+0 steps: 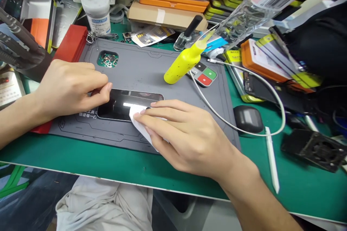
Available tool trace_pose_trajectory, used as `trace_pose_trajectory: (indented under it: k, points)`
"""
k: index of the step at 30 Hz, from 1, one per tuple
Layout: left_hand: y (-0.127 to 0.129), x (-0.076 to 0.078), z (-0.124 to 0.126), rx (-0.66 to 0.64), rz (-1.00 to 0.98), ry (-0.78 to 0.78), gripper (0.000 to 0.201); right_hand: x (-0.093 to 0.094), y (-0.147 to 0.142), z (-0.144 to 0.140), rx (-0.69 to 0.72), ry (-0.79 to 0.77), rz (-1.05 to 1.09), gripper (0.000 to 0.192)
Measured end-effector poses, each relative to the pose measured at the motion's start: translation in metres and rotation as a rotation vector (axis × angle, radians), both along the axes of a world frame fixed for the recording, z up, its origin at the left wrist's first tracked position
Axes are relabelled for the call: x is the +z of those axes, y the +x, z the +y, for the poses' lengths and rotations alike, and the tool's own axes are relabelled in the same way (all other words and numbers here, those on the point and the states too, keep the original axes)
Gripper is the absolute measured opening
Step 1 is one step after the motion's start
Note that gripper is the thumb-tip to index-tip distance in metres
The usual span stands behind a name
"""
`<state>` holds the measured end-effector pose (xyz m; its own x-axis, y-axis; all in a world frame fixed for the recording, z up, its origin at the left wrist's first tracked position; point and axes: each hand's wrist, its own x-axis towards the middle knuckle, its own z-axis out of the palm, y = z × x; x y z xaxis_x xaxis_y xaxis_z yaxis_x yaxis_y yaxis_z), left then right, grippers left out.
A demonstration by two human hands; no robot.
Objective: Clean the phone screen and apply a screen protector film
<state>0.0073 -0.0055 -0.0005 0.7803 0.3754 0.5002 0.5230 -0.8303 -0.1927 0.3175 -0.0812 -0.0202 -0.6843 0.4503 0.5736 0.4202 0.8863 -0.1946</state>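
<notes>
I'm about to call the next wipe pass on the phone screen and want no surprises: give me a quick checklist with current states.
1. Left hand steadying the phone at its left end: ok.
2. Right hand pressing the white wipe on the glass: ok.
3. Phone lying flat on the grey mat: ok.
4. Yellow bottle clear of the phone: ok, lying tipped on the mat behind it.
5. White cable clear of the right hand: not ok, runs close beside it.
6. Glass clean: cannot tell, glare.

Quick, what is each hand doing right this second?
Left hand: fingers curled, pinching the left edge of the dark phone on the grey mat.
Right hand: fingers flat, pressing a white cloth onto the phone.
</notes>
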Motion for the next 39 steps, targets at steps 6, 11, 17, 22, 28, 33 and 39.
trace_pose_trajectory:
  k: [6, 11, 17, 22, 28, 33, 39]
  points:
    - [0.002, 0.003, 0.0, -0.009, -0.002, 0.016, 0.037, 0.002, 0.01, 0.006, -0.022, -0.011, -0.015, 0.023]
    - [0.001, 0.003, 0.0, -0.069, 0.017, -0.065, 0.014, 0.003, 0.018, 0.007, -0.041, -0.012, 0.021, 0.018]
    - [0.003, 0.001, 0.003, -0.109, 0.039, -0.075, 0.011, -0.004, 0.001, 0.005, 0.035, -0.054, 0.047, 0.025]
    - [0.003, 0.0, 0.003, -0.108, 0.05, -0.093, 0.012, -0.006, 0.013, 0.012, -0.045, -0.07, 0.07, 0.021]
    - [0.003, -0.001, 0.002, -0.11, 0.036, -0.169, 0.012, -0.009, 0.034, 0.02, -0.192, 0.011, 0.122, 0.02]
    - [0.001, -0.005, 0.005, -0.106, 0.056, -0.116, 0.019, -0.012, 0.034, 0.023, -0.209, 0.021, 0.082, 0.02]
    - [-0.001, -0.008, 0.005, -0.093, 0.056, -0.156, 0.023, -0.016, 0.03, 0.024, -0.222, -0.014, 0.018, 0.022]
